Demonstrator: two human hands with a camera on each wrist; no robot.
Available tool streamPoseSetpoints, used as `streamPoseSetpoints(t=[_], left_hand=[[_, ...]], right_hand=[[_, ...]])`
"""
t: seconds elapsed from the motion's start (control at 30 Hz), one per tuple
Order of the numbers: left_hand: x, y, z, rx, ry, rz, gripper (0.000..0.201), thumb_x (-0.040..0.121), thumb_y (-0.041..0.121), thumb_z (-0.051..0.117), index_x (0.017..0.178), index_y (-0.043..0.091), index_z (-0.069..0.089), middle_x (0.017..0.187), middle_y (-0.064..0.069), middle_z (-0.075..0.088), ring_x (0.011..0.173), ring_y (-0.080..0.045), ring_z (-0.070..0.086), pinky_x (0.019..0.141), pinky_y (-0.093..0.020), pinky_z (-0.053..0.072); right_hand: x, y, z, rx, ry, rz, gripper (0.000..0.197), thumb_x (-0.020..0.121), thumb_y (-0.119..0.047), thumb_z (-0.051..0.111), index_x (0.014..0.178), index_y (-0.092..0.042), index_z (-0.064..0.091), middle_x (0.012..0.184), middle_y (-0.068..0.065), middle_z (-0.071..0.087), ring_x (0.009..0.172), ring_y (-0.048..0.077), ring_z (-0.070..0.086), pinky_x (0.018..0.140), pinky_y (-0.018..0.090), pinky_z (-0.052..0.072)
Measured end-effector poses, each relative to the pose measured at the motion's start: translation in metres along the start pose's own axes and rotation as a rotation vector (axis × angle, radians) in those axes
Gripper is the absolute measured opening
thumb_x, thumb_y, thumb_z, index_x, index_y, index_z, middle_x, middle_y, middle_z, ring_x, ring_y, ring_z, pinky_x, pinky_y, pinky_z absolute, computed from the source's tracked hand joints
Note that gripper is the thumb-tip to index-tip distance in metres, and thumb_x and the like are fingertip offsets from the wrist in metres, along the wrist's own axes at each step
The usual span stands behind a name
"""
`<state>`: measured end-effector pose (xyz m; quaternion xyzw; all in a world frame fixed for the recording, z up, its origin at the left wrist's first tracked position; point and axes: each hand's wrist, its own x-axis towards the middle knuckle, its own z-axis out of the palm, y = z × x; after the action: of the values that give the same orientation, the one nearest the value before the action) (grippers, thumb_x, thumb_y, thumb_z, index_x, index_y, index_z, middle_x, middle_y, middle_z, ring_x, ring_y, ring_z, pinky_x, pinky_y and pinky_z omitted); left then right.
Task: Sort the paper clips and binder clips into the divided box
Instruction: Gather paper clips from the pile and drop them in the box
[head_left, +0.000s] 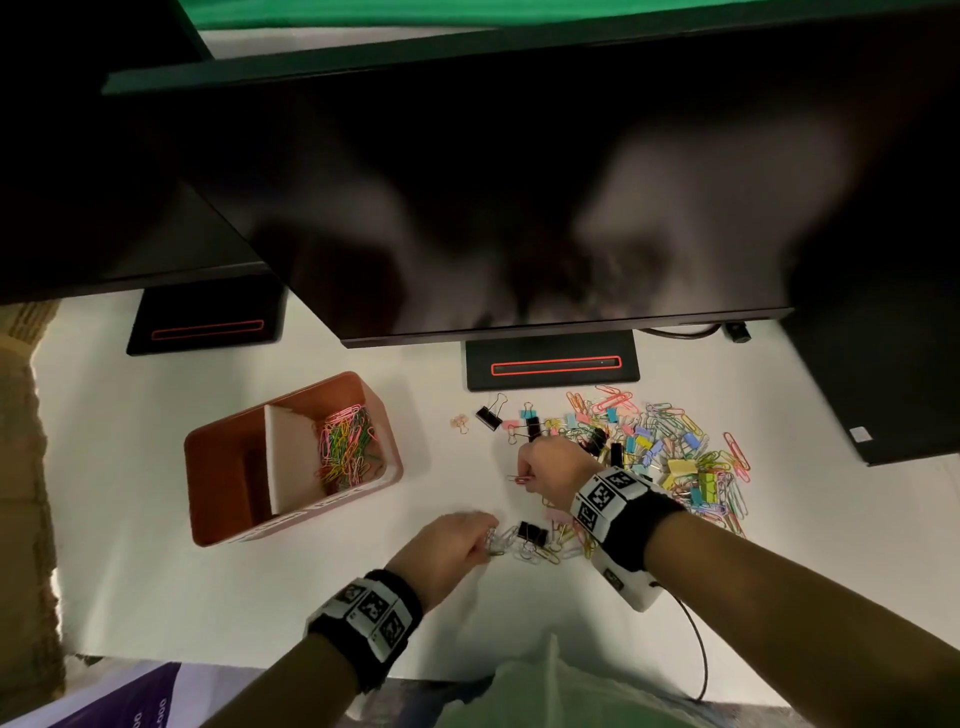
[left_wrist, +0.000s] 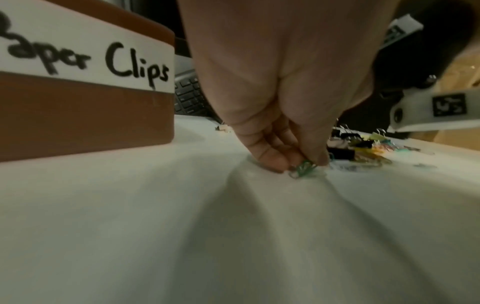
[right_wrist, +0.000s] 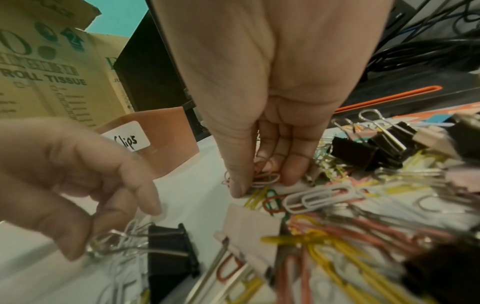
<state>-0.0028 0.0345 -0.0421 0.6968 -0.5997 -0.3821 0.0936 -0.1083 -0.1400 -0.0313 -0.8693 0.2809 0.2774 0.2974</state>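
Observation:
A brown divided box (head_left: 208, 499) stands left of centre; its right compartment holds several coloured paper clips (head_left: 345, 447), and a label (left_wrist: 85, 59) reads "Paper Clips". A mixed pile of paper clips and binder clips (head_left: 660, 452) lies at the right. My left hand (head_left: 460, 540) pinches a few paper clips (left_wrist: 302, 168) on the white table, beside a black binder clip (head_left: 532, 532). My right hand (head_left: 545, 467) pinches a bunch of reddish paper clips (right_wrist: 262, 174) at the pile's left edge.
Monitors overhang the back; their black stands (head_left: 553, 364) sit just behind the pile. A keyboard (left_wrist: 189, 94) lies behind the box. A cardboard carton (right_wrist: 44, 67) stands at the left. A cable (head_left: 696, 644) trails off my right wrist.

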Motion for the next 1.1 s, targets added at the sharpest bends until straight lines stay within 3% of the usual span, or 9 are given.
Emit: streamPoseSetpoints(t=[0.13,0.27,0.43,0.57,0.67,0.83,0.9,0.97,1.1], left_hand=[[0.005,0.001,0.008,-0.008,0.118,-0.023,0.015,0.091,0.019,0.053,0.102,0.013,0.06,0.097,-0.005,0.059,0.089,-0.02,0.053,0.082,-0.031,0.044],[0.016,0.0,0.008,-0.02,0.168,-0.065,0.013,0.09,0.019,0.054,0.094,0.008,0.061,0.099,-0.005,0.051,0.087,-0.021,0.053,0.082,-0.029,0.044],[0.023,-0.005,0.005,0.135,0.126,-0.065,0.015,0.094,0.012,0.044,0.099,0.005,0.057,0.102,-0.011,0.055,0.093,-0.027,0.051,0.083,-0.035,0.043],[0.021,-0.003,-0.004,0.122,0.127,-0.097,0.017,0.095,0.011,0.042,0.102,0.004,0.055,0.103,-0.012,0.056,0.097,-0.027,0.05,0.084,-0.033,0.041],[0.006,0.008,-0.025,-0.007,0.266,-0.051,0.013,0.093,0.014,0.048,0.097,0.006,0.058,0.095,-0.008,0.057,0.089,-0.021,0.05,0.075,-0.025,0.038],[-0.039,0.01,-0.095,-0.119,0.619,-0.021,0.002,0.087,0.011,0.06,0.088,0.012,0.06,0.079,0.007,0.052,0.071,0.003,0.049,0.065,-0.005,0.035],[-0.053,-0.007,-0.124,-0.124,0.7,-0.088,0.004,0.086,0.011,0.06,0.09,0.012,0.06,0.08,0.004,0.058,0.072,0.0,0.054,0.067,-0.009,0.04],[-0.06,-0.033,-0.144,-0.096,0.742,-0.209,0.003,0.085,0.012,0.062,0.088,0.013,0.061,0.079,-0.001,0.062,0.072,-0.013,0.058,0.07,-0.025,0.047],[-0.058,-0.063,-0.156,-0.209,0.648,-0.406,0.004,0.081,0.007,0.066,0.083,0.011,0.066,0.081,-0.005,0.069,0.078,-0.024,0.064,0.079,-0.036,0.052]], right_hand=[[0.0,-0.005,-0.003,-0.017,-0.032,0.024,0.024,0.09,-0.008,0.055,0.112,-0.001,0.063,0.115,0.014,0.063,0.105,0.027,0.061,0.09,0.032,0.051],[-0.004,-0.007,-0.004,-0.016,-0.064,0.005,0.025,0.09,-0.005,0.052,0.113,-0.002,0.063,0.115,0.012,0.065,0.106,0.027,0.061,0.088,0.03,0.05],[-0.013,-0.007,-0.004,0.027,-0.049,-0.031,0.024,0.091,-0.01,0.051,0.112,-0.004,0.062,0.112,0.01,0.067,0.103,0.024,0.061,0.089,0.031,0.051],[-0.026,-0.005,-0.011,0.113,0.123,-0.051,0.017,0.09,-0.016,0.055,0.106,-0.012,0.062,0.107,0.004,0.067,0.096,0.018,0.062,0.087,0.028,0.052],[-0.037,-0.014,-0.029,0.14,0.235,-0.104,0.015,0.089,-0.017,0.057,0.103,-0.014,0.062,0.102,0.001,0.067,0.092,0.016,0.062,0.085,0.027,0.052],[-0.034,-0.065,-0.059,0.259,0.423,-0.272,0.011,0.083,-0.017,0.065,0.094,-0.016,0.066,0.091,0.001,0.068,0.078,0.009,0.056,0.075,0.022,0.047],[-0.024,-0.099,-0.066,0.313,0.467,-0.345,0.01,0.082,-0.016,0.067,0.092,-0.015,0.066,0.088,0.0,0.066,0.075,0.009,0.056,0.074,0.023,0.047],[-0.009,-0.135,-0.069,0.349,0.484,-0.384,0.012,0.081,-0.014,0.067,0.093,-0.015,0.065,0.086,-0.002,0.062,0.075,0.009,0.054,0.074,0.023,0.046],[0.028,-0.18,-0.059,0.35,0.412,-0.34,0.027,0.082,-0.017,0.067,0.107,-0.011,0.06,0.106,0.009,0.063,0.093,0.021,0.06,0.084,0.031,0.047]])
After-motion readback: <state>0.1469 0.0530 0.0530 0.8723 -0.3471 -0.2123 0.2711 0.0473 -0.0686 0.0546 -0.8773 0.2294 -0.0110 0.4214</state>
